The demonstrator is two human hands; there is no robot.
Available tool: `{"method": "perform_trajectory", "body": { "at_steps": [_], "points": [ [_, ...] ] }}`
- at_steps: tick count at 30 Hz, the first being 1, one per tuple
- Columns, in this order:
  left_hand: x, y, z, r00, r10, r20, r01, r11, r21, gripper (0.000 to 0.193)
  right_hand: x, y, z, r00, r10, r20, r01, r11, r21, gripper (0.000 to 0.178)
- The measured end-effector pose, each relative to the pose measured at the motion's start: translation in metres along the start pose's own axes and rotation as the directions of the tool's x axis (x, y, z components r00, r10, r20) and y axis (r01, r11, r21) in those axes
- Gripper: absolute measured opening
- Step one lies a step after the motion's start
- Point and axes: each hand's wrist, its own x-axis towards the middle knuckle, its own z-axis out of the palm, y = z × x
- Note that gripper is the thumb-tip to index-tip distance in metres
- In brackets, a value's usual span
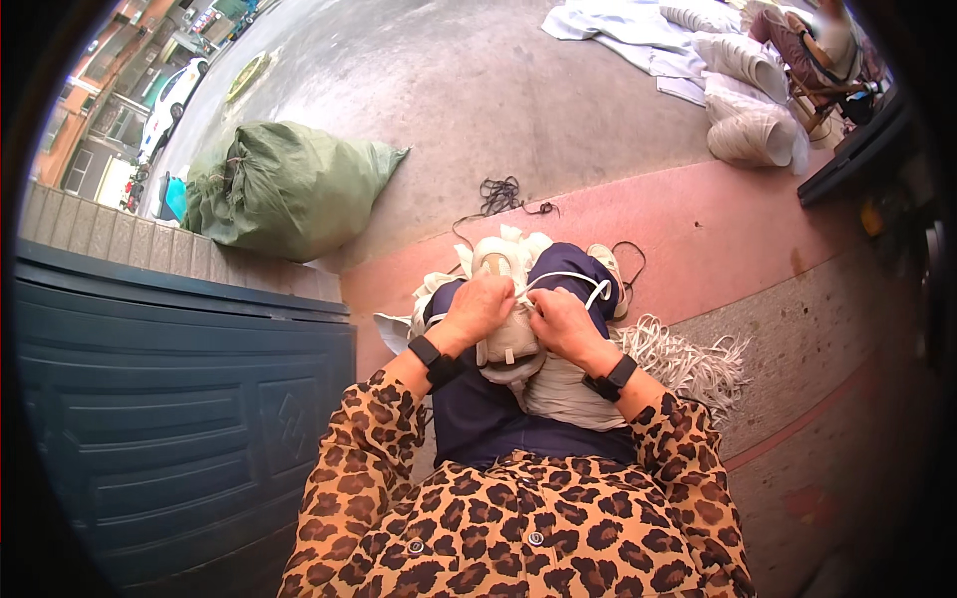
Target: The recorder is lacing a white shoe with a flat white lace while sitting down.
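Observation:
A pale beige shoe (513, 341) rests on my lap with its heel toward me. My left hand (481, 307) is closed at the left side of the shoe's opening, pinching a white shoelace (578, 275). Just to the right, my right hand (560, 321) also has its fingers closed on the lace, close to the left one. The lace runs between the hands and loops out over my right knee. My fingers partly hide the shoe's upper and lacing. Pale cloth or shoe pieces lie around it on my dark trousers.
A heap of white laces (688, 364) lies right of my lap. Black cord (498, 196) tangles on the floor ahead. A green sack (289, 189) stands ahead left, beyond a blue door (179, 409). At far right, a person (822, 45) sits near stacked pale pieces (753, 130).

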Motion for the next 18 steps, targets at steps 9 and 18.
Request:
{"method": "perform_trajectory", "body": {
  "at_steps": [9, 18],
  "points": [
    [0.001, -0.020, -0.019, 0.952, -0.283, 0.115, 0.288, 0.706, -0.647, 0.013, 0.015, -0.022, -0.006, 0.882, -0.271, 0.386, 0.465, 0.633, -0.619, 0.010],
    [0.019, -0.014, -0.002, 0.934, -0.236, 0.267, 0.354, 0.535, -0.767, 0.017, 0.052, -0.118, -0.163, 0.927, -0.139, -0.349, 0.332, 0.736, 0.590, 0.011]
  ]
}}
